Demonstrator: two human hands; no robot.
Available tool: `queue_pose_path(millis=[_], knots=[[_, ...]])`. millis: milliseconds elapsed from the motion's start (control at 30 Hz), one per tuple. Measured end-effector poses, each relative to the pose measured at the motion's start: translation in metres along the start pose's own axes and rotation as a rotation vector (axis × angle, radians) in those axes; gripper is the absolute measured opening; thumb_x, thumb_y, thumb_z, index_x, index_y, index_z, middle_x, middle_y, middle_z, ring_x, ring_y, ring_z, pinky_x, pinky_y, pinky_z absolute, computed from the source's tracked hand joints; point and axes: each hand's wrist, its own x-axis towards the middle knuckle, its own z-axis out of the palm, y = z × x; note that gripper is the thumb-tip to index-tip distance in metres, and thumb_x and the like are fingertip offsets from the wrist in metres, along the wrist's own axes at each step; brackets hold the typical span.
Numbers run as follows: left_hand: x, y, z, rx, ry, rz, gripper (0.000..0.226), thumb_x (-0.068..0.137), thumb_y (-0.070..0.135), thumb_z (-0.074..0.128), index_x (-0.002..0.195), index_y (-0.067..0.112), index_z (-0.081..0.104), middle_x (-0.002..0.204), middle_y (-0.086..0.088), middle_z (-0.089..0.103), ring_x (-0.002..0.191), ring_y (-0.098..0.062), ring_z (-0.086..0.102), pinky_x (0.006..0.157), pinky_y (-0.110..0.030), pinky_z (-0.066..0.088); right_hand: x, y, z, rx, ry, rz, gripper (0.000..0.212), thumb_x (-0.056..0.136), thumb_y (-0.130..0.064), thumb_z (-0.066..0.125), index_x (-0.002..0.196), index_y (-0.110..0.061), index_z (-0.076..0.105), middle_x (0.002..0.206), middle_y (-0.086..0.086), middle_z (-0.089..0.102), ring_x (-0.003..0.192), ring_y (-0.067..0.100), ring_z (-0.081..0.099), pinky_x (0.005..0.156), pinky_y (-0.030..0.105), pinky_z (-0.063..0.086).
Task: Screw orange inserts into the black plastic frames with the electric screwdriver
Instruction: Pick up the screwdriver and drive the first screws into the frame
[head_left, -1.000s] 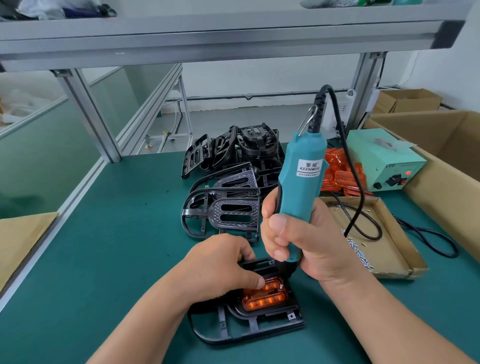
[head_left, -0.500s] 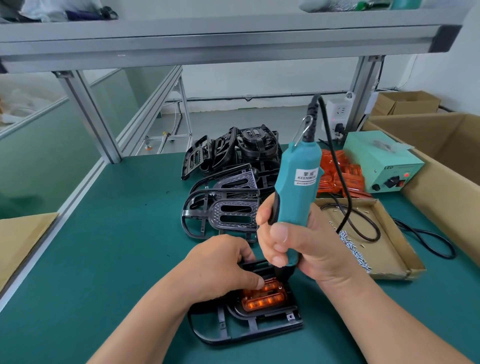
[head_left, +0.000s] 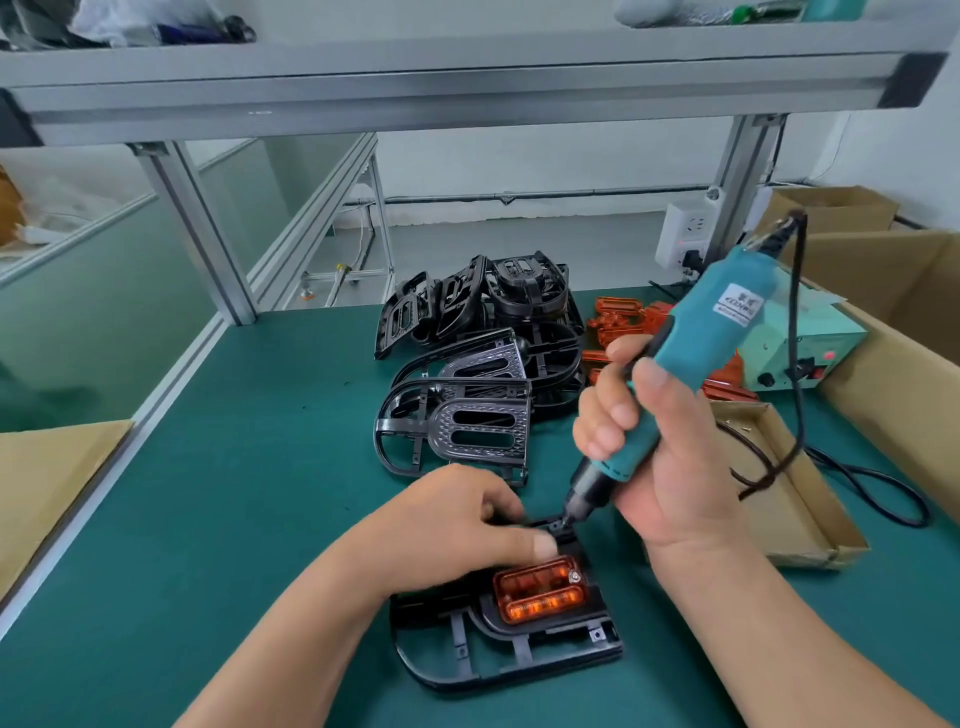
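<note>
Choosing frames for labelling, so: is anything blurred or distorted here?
Head view: the left hand, gripping the black frame, and the electric screwdriver in the right hand show motion blur; the orange insert is sharper and glows; the wide-angle lens bows the overhead shelf rail.

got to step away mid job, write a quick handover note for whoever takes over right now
Left hand holds the black plastic frame on the green mat, thumb beside the orange insert.
Right hand grips the electric screwdriver, tilted, bit at the frame's far edge.
Done: insert seated, one screw visible at its far right corner.
To do: its other screws cannot be seen; pile of black frames and loose orange inserts wait behind.
</note>
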Motion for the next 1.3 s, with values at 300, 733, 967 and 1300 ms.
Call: queue_pose_path(millis=[300, 733, 967, 1300], knots=[[-0.001, -0.007, -0.017, -0.790, 0.024, -0.060, 0.036, 0.095, 0.003, 0.046, 0.118, 0.009, 0.073, 0.085, -0.005, 0.057, 0.064, -0.011, 0.039, 0.053, -0.022, 0.036, 0.010, 0.009, -0.015, 0.119, 0.362, -0.054, 0.013, 0.100, -0.025, 0.064, 0.106, -0.016, 0.058, 0.073, -0.003, 0.047, 0.062, 0.011, 0.049, 0.060, 0.024, 0.047], [0.004, 0.001, -0.005, -1.069, -0.049, -0.019, 0.026, 0.106, -0.005, 0.050, 0.126, -0.003, 0.066, 0.100, -0.014, 0.068, 0.066, -0.011, 0.052, 0.051, -0.016, 0.041, 0.011, 0.011, -0.013, 0.130, 0.388, -0.057, 0.013, 0.099, -0.024, 0.064, 0.105, -0.014, 0.057, 0.073, -0.003, 0.048, 0.062, 0.011, 0.049, 0.061, 0.024, 0.048], [0.005, -0.002, -0.005, -1.040, -0.083, -0.027, 0.027, 0.104, -0.006, 0.049, 0.119, -0.004, 0.072, 0.095, -0.014, 0.064, 0.064, -0.012, 0.052, 0.047, -0.017, 0.037, 0.011, 0.011, -0.012, 0.119, 0.376, -0.054, 0.013, 0.099, -0.024, 0.065, 0.105, -0.015, 0.058, 0.073, -0.002, 0.047, 0.062, 0.011, 0.050, 0.061, 0.024, 0.048], [0.004, -0.005, -0.004, -0.930, -0.053, -0.008, 0.022, 0.109, 0.017, 0.056, 0.116, 0.007, 0.073, 0.083, -0.010, 0.065, 0.051, -0.008, 0.039, 0.045, -0.018, 0.030, 0.009, 0.013, -0.012, 0.120, 0.372, -0.031, 0.015, 0.100, -0.023, 0.067, 0.107, -0.014, 0.058, 0.075, -0.002, 0.048, 0.064, 0.012, 0.050, 0.062, 0.025, 0.049]])
